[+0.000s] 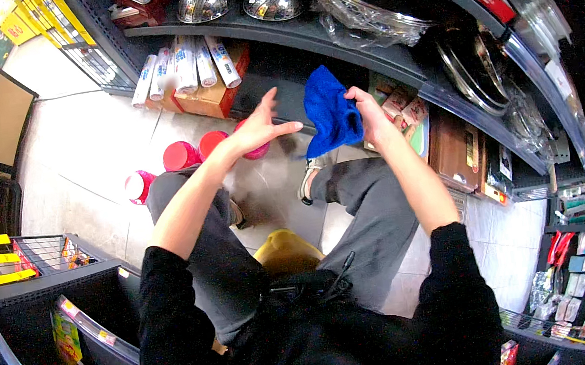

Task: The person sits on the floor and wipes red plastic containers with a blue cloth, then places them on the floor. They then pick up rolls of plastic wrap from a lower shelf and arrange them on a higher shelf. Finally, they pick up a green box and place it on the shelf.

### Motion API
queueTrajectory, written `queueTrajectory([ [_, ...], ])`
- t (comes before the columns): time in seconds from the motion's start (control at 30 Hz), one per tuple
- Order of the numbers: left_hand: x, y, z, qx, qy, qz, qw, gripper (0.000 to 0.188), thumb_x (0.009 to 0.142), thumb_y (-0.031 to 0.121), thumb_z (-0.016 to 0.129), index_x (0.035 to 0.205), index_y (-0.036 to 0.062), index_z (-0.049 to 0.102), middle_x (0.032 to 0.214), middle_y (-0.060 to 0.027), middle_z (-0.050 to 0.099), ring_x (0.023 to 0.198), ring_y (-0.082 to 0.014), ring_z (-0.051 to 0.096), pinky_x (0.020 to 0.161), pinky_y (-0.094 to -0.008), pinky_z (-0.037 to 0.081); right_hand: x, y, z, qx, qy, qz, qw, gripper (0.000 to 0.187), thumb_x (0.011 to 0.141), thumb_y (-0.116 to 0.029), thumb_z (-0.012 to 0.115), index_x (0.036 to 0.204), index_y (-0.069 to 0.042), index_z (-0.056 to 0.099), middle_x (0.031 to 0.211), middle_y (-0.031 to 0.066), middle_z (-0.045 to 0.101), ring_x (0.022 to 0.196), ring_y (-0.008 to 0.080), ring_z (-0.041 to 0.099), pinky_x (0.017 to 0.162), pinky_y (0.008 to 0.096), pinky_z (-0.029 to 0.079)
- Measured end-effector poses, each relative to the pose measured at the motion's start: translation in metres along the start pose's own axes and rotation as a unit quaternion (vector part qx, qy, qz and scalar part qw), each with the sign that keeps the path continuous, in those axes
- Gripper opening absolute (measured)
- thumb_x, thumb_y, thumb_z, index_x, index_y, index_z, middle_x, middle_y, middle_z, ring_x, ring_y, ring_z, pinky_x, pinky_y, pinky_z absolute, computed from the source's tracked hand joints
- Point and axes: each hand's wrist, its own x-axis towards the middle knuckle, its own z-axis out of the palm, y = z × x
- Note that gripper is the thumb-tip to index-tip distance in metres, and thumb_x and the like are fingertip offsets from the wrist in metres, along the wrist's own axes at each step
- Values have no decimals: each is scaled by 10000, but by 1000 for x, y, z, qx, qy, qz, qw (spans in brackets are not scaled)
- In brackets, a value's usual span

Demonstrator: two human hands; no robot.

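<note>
A bright blue cloth hangs crumpled in front of the low dark shelf board. My right hand grips its right edge between thumb and fingers. To the left of the cloth, apart from it, my left hand reaches out with fingers spread and nothing in them. Just below that hand and wrist stand several pink jars with red lids on the floor, one partly covered by the hand.
White rolled packages lie on a cardboard box at the shelf's left end. Metal bowls and plastic-wrapped trays fill the shelf above. Flat boxes stand at right. A yellow stool shows between my legs.
</note>
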Motion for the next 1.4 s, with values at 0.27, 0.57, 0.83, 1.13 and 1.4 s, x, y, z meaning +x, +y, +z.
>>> queueTrajectory([
  [0.27,16,-9,17,-423,52,-63,902,252,961,230,430,1080,40,544,921,-66,622,822,-180,624,744,-342,537,-2,14,42,-299,-74,-360,880,272,853,-244,588,862,4,698,1148,119,624,1096,213,552,943,319,407],
  [0.57,22,40,43,-420,39,-48,905,348,864,126,647,1176,28,526,1105,-66,612,1013,-178,594,935,-355,440,36,26,15,-340,72,-427,835,584,781,-166,721,1277,-32,443,1204,140,548,1144,206,508,982,328,390],
  [0.83,44,38,60,-247,-78,-56,964,359,878,180,643,1206,64,557,1081,-40,620,1032,-147,573,911,-298,428,-22,-35,-54,-518,46,-262,813,367,733,-267,766,990,-24,668,899,64,700,791,140,626,735,299,505],
  [1.13,45,-2,40,195,-68,22,978,496,884,320,625,1261,18,515,1066,-201,654,1002,-292,637,893,-379,479,-49,69,-401,-59,571,-145,806,415,721,-258,804,1024,-28,638,887,73,661,692,179,623,552,320,474],
  [1.4,10,-39,6,468,-156,-50,868,546,884,422,579,1241,14,513,1029,-267,631,975,-406,611,851,-470,478,22,61,-354,-313,700,16,642,925,697,-479,745,1360,0,314,1335,260,444,1184,371,489,967,467,412],
])
